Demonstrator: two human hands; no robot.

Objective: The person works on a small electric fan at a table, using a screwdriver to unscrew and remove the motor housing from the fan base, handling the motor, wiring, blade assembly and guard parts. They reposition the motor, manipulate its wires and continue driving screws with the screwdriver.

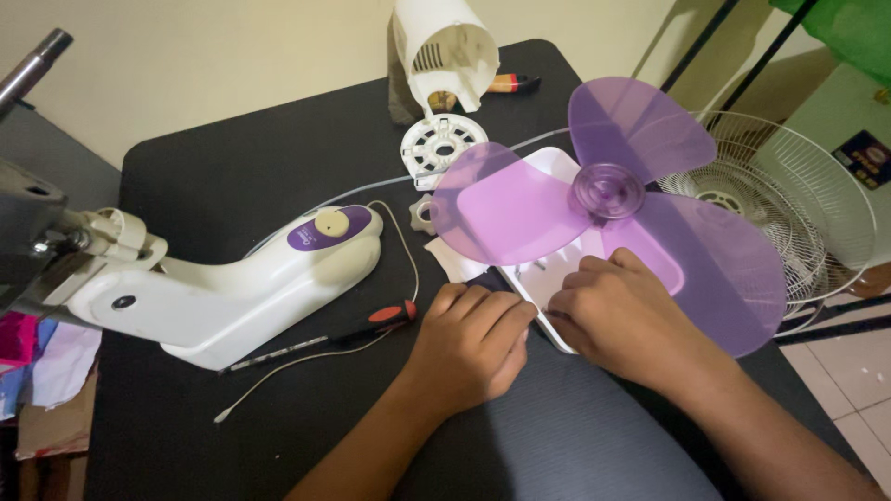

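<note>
A purple oval label (316, 232) on the white fan neck (223, 292); a dark rectangular label (860, 158) far right.

The fan blade (613, 213) is translucent purple, its hub a deeper violet. The tray (557, 167) beneath it is white. The bench (232, 167) is black with fine ribbing near the front. The fan neck (232, 288) is cream-white with a purple panel and a pale yellow knob. The screwdriver (371, 320) has a red and black handle. The grille (789, 204) is white wire. The motor cover (445, 46) is white.
</note>
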